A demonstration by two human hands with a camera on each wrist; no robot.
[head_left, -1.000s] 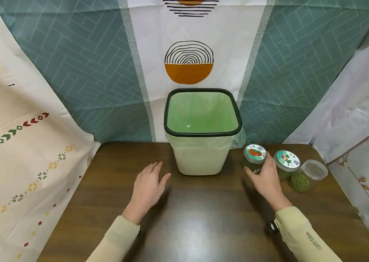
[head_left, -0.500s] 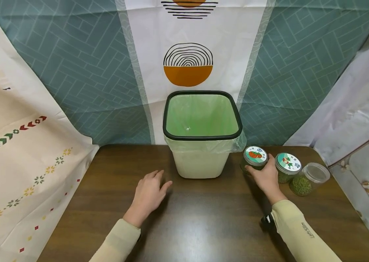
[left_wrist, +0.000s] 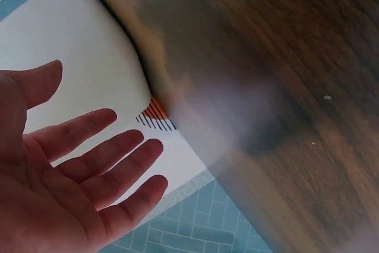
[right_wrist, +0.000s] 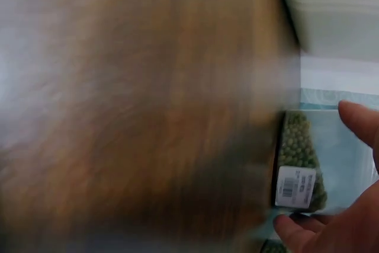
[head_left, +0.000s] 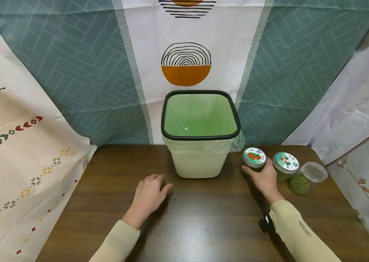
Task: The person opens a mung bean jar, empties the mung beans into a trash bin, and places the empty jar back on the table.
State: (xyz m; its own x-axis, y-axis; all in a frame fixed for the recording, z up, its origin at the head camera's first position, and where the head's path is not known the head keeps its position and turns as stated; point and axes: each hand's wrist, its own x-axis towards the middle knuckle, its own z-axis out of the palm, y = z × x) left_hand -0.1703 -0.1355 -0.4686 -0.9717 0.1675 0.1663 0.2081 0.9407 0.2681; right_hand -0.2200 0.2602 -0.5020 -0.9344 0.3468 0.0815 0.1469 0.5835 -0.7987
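My right hand point(head_left: 265, 180) grips a clear jar point(right_wrist: 299, 152) of small green grains, thumb on one side and fingers on the other. The jar stands on the table just right of the bin; its round lid point(head_left: 254, 156) shows a red-orange picture on teal and white. In the right wrist view a white barcode label point(right_wrist: 295, 186) is on its side. My left hand point(head_left: 149, 193) is held over the table left of the bin. Its fingers are spread and slightly bent, with nothing in the palm, as the left wrist view shows.
A pale bin point(head_left: 197, 163) with a black rim and a green-looking liner stands at the table's back edge. Right of my right hand are a second jar point(head_left: 285, 165) with a picture lid and a clear-topped jar point(head_left: 305, 179) of green grains. A patterned cloth point(head_left: 112, 72) hangs behind.
The head view has shifted slightly. My left hand has drawn back a little toward me. My right hand and wrist have shifted slightly left around the jar, which stays in place.
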